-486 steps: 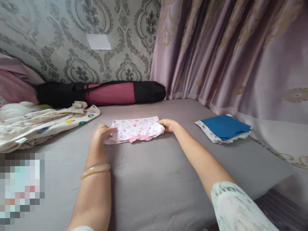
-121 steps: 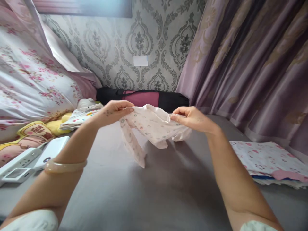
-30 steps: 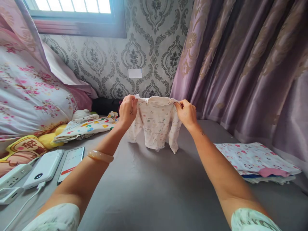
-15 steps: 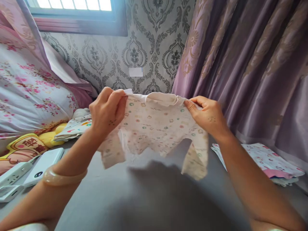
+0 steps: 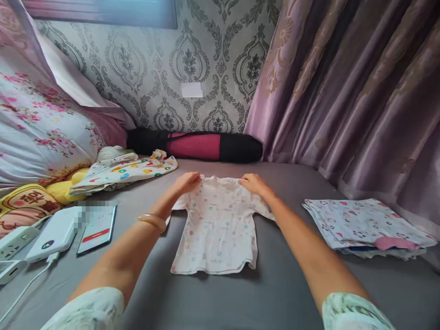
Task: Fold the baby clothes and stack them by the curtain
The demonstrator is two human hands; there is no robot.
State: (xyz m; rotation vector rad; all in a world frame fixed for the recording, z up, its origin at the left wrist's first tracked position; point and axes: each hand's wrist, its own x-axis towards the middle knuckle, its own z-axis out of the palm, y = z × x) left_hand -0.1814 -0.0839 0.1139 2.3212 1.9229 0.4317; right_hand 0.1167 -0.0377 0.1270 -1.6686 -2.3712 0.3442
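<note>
Grey patterned wall (image 5: pixel 147 50) stands behind a wide grey sheet (image 5: pixel 213 305), with part of a window frame (image 5: pixel 103 13) at the top left. At far left a floral quilt (image 5: pixel 41 119) bulges against the wall. Below it lies a yellow cushion (image 5: pixel 20 201) with printed characters, and nearer the front a white power strip (image 5: pixel 15 244). Just right of the strip is a power bank (image 5: pixel 57 231), a white cable (image 5: pixel 25 289) plugged into its near edge and running down out of view. Beside that, a phone (image 5: pixel 98 231) lies face up, its upper part blurred out. Farther back, some printed clothes (image 5: pixel 127 172) are heaped loosely.

A black and red bag (image 5: pixel 194 145) lies lengthwise along the foot of the wall, under a small white card (image 5: pixel 191 90).

Near the middle, the left hand (image 5: pixel 187 182), a bangle (image 5: pixel 153 222) on its forearm, has its fingers closed narrowly on one shoulder of a small white shirt (image 5: pixel 220 224). The shirt is spread on the sheet, collar away from the person, hem toward them, sleeves out to both sides, with one hem corner slightly ruffled. The right hand (image 5: pixel 252 183) grips the opposite shoulder, thumb and fingers close together.

To the right, well apart from the shirt, sits a folded stack (image 5: pixel 371 222), pink-printed cloth on top and a blue edge beneath. Behind it hangs a purple curtain (image 5: pixel 343 91).
</note>
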